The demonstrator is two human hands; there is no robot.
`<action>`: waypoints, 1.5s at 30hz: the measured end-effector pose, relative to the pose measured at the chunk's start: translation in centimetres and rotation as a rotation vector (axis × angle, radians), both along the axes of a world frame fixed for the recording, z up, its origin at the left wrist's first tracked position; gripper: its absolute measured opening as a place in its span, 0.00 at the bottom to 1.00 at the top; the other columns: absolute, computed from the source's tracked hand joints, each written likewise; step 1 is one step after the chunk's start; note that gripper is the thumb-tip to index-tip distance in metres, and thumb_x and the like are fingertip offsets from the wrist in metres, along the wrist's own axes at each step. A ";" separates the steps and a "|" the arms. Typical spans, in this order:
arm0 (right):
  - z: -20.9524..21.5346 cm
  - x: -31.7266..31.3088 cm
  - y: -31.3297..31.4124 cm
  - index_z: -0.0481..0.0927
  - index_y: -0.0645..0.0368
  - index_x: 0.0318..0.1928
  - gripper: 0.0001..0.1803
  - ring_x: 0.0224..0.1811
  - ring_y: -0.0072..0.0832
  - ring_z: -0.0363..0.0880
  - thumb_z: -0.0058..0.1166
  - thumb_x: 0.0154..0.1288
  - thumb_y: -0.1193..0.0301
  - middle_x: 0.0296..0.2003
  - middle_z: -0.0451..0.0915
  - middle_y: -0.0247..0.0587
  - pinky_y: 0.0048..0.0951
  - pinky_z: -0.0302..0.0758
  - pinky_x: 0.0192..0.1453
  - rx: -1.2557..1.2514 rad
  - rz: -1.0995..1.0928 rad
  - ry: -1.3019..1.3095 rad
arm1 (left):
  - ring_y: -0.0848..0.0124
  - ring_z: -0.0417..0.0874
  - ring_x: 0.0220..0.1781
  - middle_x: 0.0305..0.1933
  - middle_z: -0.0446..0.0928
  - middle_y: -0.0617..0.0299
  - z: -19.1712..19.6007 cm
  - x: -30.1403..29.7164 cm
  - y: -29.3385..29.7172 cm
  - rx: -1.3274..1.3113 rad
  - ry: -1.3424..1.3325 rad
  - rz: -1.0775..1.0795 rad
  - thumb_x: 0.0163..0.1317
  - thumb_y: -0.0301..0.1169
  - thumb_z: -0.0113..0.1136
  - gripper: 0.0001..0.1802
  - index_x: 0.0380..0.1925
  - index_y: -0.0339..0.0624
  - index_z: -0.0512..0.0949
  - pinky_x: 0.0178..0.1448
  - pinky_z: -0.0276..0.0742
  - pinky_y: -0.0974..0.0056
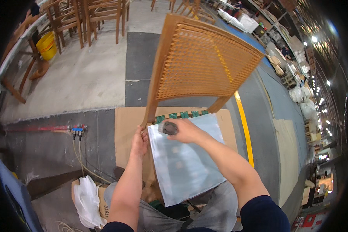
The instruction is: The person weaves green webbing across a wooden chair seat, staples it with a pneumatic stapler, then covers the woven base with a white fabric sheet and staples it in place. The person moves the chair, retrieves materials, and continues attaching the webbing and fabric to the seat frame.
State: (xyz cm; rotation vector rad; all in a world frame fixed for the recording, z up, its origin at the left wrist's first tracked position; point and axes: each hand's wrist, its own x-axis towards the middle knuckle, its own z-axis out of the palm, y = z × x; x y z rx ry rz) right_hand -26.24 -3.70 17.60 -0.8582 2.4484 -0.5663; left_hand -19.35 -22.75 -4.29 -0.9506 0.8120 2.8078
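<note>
A wooden chair with a woven cane back (205, 62) stands before me, its back away from me. A pale, whitish-blue sheet (185, 166) lies over its seat, and ends of green webbing (184, 115) show along the far seat edge. My left hand (139, 142) is at the seat's left far corner, its fingers curled round the wooden frame beside the left back post. Over the sheet's far left corner, my right hand (183, 130) is closed on a dark, rounded tool (169, 128), smeared by motion; its exact kind cannot be made out.
Cardboard (123, 120) lies under the chair. To the left are a red hose (42, 128) with a blue air fitting (79, 129) and a white plastic bag (89, 201). Wooden chairs (100, 15) and a yellow bucket (47, 45) stand farther off. A yellow line (244, 127) crosses the floor.
</note>
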 end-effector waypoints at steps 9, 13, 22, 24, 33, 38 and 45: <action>15.2 16.0 29.3 0.79 0.65 0.60 0.26 0.38 0.28 0.86 0.74 0.66 0.70 0.43 0.87 0.42 0.33 0.85 0.39 -0.192 -1.177 0.255 | 0.37 0.63 0.81 0.76 0.69 0.41 9.7 2.7 9.9 -1.910 0.354 -0.229 0.69 0.33 0.64 0.30 0.71 0.40 0.74 0.84 0.55 0.36; 19.4 26.6 39.3 0.78 0.66 0.58 0.26 0.27 0.25 0.82 0.71 0.71 0.60 0.43 0.85 0.43 0.29 0.82 0.29 -0.418 -1.488 0.092 | 0.35 0.58 0.83 0.78 0.67 0.40 8.8 8.3 13.5 -1.978 0.672 -0.486 0.69 0.36 0.65 0.29 0.68 0.40 0.76 0.85 0.49 0.33; 9.3 47.0 57.9 0.77 0.58 0.62 0.29 0.31 0.37 0.86 0.72 0.70 0.55 0.46 0.85 0.47 0.40 0.84 0.27 -0.916 -2.070 0.018 | 0.34 0.51 0.86 0.85 0.56 0.39 9.3 18.3 20.0 -2.140 0.773 -0.842 0.75 0.40 0.58 0.34 0.78 0.45 0.68 0.87 0.43 0.34; 7.2 49.2 60.6 0.79 0.57 0.60 0.26 0.32 0.37 0.87 0.71 0.71 0.58 0.44 0.86 0.46 0.39 0.85 0.28 -1.018 -2.151 -0.002 | 0.34 0.52 0.85 0.85 0.56 0.39 9.4 19.9 20.0 -2.106 0.718 -0.818 0.74 0.40 0.58 0.34 0.78 0.45 0.68 0.87 0.44 0.34; -5.9 47.2 62.7 0.82 0.54 0.54 0.18 0.31 0.33 0.84 0.63 0.77 0.55 0.40 0.86 0.39 0.35 0.83 0.25 -1.382 -2.120 -0.305 | 0.33 0.59 0.82 0.81 0.60 0.35 16.4 24.9 16.1 -2.118 0.422 -0.846 0.72 0.41 0.62 0.35 0.76 0.45 0.69 0.84 0.51 0.31; -10.9 46.6 61.4 0.81 0.58 0.60 0.20 0.38 0.43 0.86 0.67 0.73 0.65 0.45 0.86 0.45 0.45 0.85 0.36 -0.850 -2.269 -0.057 | 0.35 0.62 0.80 0.78 0.63 0.35 19.7 28.1 14.6 -2.152 0.271 -0.734 0.69 0.38 0.65 0.34 0.74 0.43 0.70 0.82 0.53 0.30; -5.2 46.6 64.4 0.78 0.68 0.65 0.28 0.48 0.49 0.87 0.68 0.68 0.69 0.54 0.86 0.49 0.53 0.83 0.50 -0.141 -1.953 0.169 | 0.39 0.65 0.79 0.78 0.66 0.39 20.4 26.9 12.8 -2.033 0.168 -0.713 0.71 0.39 0.63 0.31 0.71 0.42 0.72 0.81 0.55 0.29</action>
